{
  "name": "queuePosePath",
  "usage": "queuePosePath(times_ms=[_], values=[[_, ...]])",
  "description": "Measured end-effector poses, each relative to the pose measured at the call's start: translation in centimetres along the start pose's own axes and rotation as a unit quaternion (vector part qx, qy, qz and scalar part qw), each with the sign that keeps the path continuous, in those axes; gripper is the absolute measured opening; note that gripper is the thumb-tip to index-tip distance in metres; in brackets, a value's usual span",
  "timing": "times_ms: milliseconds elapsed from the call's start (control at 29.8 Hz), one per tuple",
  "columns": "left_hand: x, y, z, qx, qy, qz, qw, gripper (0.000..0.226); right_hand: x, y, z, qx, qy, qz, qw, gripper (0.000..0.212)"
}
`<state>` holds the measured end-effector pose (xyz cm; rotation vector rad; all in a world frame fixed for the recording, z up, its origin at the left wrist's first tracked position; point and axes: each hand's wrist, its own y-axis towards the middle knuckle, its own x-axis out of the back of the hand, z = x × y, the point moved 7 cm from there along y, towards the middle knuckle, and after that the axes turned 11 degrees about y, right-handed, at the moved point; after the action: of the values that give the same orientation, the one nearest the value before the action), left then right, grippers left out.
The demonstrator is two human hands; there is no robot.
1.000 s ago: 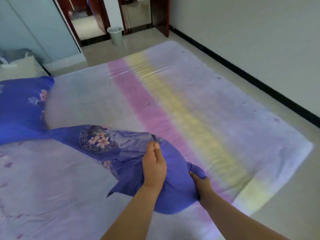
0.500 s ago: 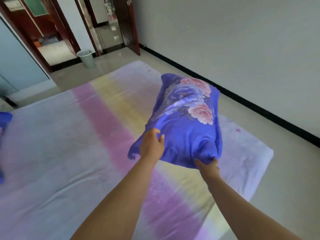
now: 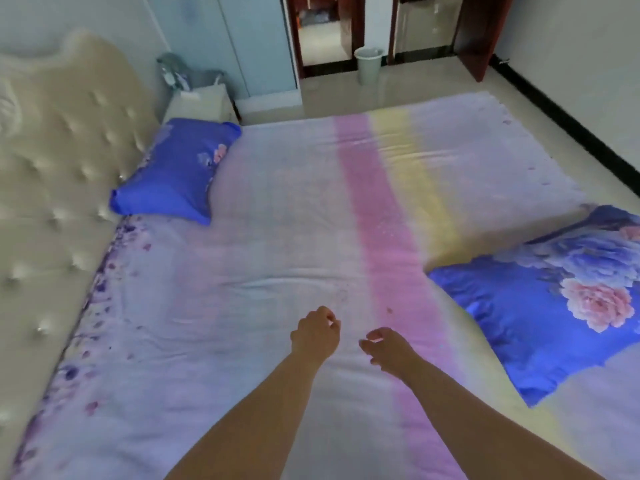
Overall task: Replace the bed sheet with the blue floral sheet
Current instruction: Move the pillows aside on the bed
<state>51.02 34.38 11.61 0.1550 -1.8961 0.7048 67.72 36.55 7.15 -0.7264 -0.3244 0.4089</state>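
A pale lilac bed sheet [image 3: 263, 237] with a pink and a yellow stripe covers the bed. A blue floral pillow [image 3: 540, 317] lies on the sheet at the right, near the foot end. A second blue floral pillow [image 3: 176, 171] lies by the headboard at the far left. My left hand [image 3: 315, 332] and my right hand [image 3: 388, 348] hover side by side over the sheet near the pink stripe. Both hold nothing, with fingers loosely curled.
A cream tufted headboard [image 3: 55, 174] runs along the left. A bedside table [image 3: 197, 103] stands behind the far pillow. A pale bin [image 3: 369, 65] stands on the floor by dark wooden doorways. Bare floor lies beyond the bed's right and far sides.
Both hands gripped the blue floral pillow and lifted it to the right. Now it lies on the bed at the right and both hands are off it. The view has swung left.
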Motion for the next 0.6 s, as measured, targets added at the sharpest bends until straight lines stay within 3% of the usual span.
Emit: queuePosePath(times_ms=[201,335,603], values=[[3.7,3.8,17.9,0.072,-0.057,-0.018,0.996,0.024,-18.8,2.0,10.1,0.040,-0.019,0.099,0.994,0.027],[6.0,7.5,28.8,0.092,-0.078,-0.017,0.993,0.027,-29.5,5.0,15.0,0.076,-0.060,0.106,0.990,0.027],[7.4,15.6,42.7,0.130,-0.062,-0.002,0.990,0.050,-40.0,13.8,16.9,0.098,-0.127,0.069,0.985,0.016]])
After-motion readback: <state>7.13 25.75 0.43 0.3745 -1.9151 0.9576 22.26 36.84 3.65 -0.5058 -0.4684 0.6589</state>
